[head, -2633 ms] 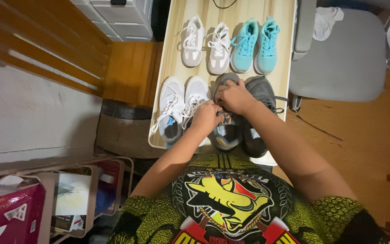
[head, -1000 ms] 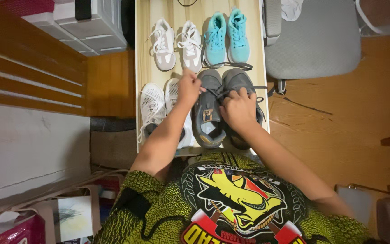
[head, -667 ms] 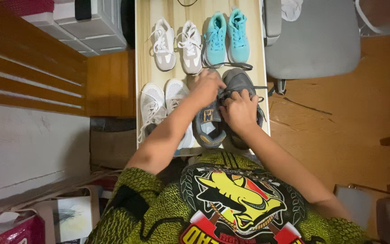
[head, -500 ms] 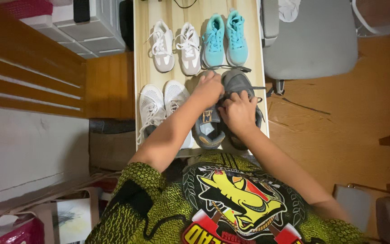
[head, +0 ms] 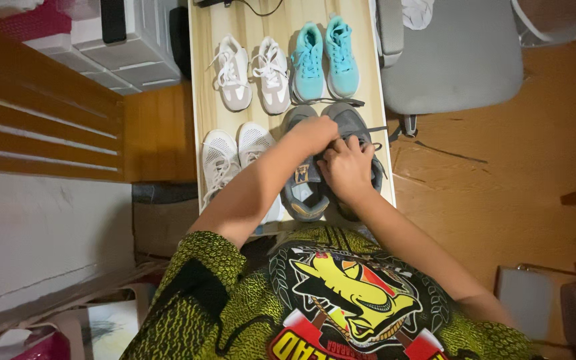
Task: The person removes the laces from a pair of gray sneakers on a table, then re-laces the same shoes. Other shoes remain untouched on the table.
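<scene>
As the head view showed it: left hand [head: 315, 132] and right hand [head: 346, 165], both pinched shut on dark laces [head: 363, 131] of grey sneakers [head: 303, 190], near-right on a narrow wooden table [head: 201, 80]. Laces judged soft, limp, best held near the ends. Turquoise pair [head: 325, 61] beyond.

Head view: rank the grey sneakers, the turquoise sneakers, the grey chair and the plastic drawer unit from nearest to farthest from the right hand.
1. Grey sneakers: under the right hand, which touches them.
2. Turquoise sneakers: just beyond, farther up the table.
3. Grey chair: off the table, to the right.
4. Plastic drawer unit: far left, past the table's other edge.
</scene>
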